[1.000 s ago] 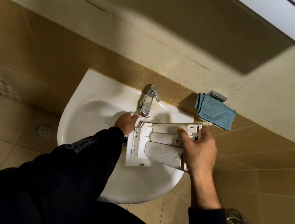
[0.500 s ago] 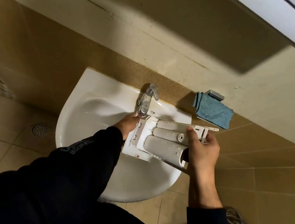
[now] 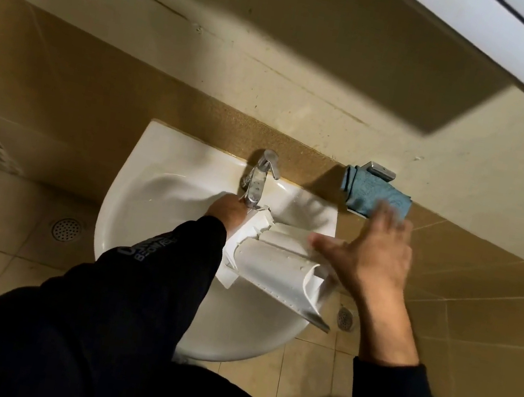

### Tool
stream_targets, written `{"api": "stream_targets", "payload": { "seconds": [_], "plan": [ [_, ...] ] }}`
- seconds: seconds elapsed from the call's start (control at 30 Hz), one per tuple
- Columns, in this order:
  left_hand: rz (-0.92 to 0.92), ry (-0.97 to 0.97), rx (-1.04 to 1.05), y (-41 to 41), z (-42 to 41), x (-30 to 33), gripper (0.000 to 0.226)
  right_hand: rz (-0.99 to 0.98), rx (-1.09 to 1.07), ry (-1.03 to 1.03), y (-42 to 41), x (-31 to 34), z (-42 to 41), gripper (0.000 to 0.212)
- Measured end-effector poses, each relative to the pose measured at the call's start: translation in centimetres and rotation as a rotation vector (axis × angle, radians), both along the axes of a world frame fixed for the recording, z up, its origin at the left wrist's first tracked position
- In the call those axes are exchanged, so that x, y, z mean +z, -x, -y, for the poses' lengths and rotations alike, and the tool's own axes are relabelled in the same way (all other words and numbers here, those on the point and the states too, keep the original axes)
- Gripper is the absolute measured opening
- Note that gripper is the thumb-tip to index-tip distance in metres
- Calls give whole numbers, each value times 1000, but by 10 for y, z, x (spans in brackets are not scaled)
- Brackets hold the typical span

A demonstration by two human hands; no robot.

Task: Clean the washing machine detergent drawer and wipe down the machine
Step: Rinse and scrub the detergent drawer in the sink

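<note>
While the left hand holds the drawer, the right hand's spread, empty fingers hover beside it.

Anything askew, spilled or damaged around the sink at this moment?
The detergent drawer lies tilted across the sink rim, its end overhanging the floor, with only the left hand at it; the right hand is off it, fingers spread. No spill or damage visible.

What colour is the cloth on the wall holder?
Blue-grey cloth, plain; the head view shows it.

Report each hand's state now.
Left hand: holds the detergent drawer over the sink.
Right hand: open, fingers spread, holding nothing.
</note>
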State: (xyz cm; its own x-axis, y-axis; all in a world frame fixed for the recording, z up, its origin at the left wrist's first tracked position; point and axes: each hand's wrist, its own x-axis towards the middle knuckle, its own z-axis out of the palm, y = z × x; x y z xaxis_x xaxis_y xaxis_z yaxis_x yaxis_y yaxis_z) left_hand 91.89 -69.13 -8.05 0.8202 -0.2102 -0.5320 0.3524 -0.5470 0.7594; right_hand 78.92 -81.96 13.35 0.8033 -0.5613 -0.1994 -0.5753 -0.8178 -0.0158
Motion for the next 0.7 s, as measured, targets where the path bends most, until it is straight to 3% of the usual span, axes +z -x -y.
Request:
{"api": "stream_targets", "payload": {
  "seconds": [0.13, 0.3, 0.4, 0.57, 0.7],
  "plan": [
    [6, -10, -11, -5, -1, 1, 31, -593, 362, 43, -13, -14, -26, 125],
    [55, -79, -91, -9, -4, 6, 32, -768, 442, 131, -20, -30, -37, 123],
    [66, -74, -98, -11, -6, 4, 32, -780, 460, 145, -21, -32, -41, 116],
    [167, -4, -83, -3, -12, -1, 34, -573, 402, 213, -8, -39, -51, 81],
    [198, -80, -142, 6, -27, -9, 48, -529, 276, 178, -3, -45, -54, 76]
  ]
}}
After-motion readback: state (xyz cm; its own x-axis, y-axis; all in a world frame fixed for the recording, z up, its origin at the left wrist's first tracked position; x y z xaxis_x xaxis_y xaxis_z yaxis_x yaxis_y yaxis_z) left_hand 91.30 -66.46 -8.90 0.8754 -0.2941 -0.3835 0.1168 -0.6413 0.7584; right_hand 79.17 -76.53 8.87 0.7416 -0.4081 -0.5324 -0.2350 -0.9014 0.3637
